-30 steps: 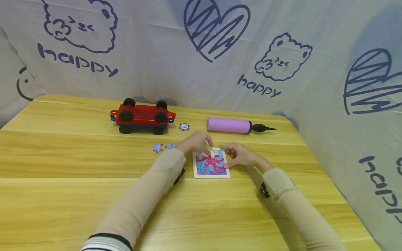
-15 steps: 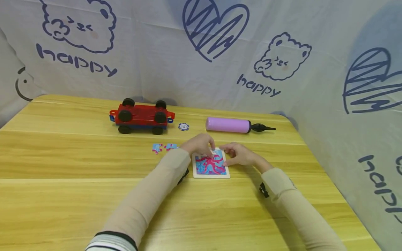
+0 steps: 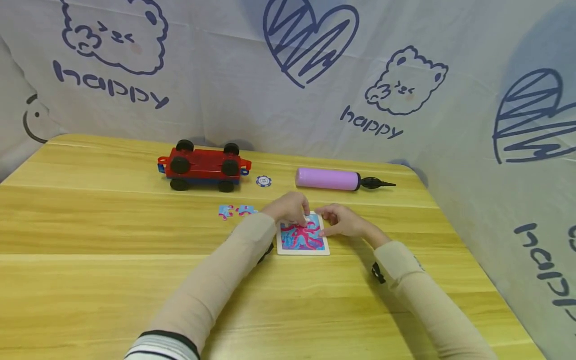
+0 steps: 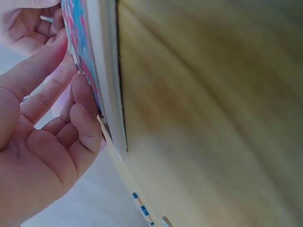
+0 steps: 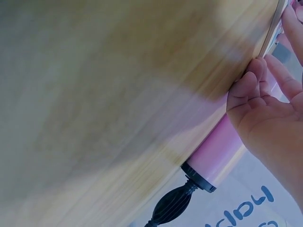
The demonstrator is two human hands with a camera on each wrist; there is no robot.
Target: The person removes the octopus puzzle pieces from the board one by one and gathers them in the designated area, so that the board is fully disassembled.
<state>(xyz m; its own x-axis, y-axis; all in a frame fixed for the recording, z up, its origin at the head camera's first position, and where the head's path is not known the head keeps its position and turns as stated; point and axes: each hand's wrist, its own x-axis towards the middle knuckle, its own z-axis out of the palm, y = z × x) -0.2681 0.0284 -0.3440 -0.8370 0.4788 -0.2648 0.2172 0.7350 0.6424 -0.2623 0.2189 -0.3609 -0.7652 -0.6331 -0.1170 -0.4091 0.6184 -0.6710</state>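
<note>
A small jigsaw puzzle [image 3: 302, 242] of a pink octopus on blue, in a white frame, lies on the table. My left hand [image 3: 290, 207] reaches over its upper part. Thumb and bent fingers pinch at a puzzle piece there, mostly hidden beneath them; in the left wrist view the left hand [image 4: 42, 137] has its fingertips down on the picture surface. At the upper right of the frame, my right hand [image 3: 344, 221] grips the edge, thumb on the right side and fingers near the top corner. Two loose puzzle pieces [image 3: 226, 212] lie left of the frame, one partly behind the left wrist.
Behind the hands lie a lilac hand pump [image 3: 328, 179] with a black nozzle and a blue-white poker chip [image 3: 264, 181]. A red and blue toy car [image 3: 204, 166] with black wheels stands at the back left. A white printed curtain [image 3: 234, 90] hangs behind the table.
My left hand has shifted slightly right over the puzzle's upper part, uncovering more of the second loose piece. The white gap seen under its fingers is now mostly covered. The right hand stays put.
</note>
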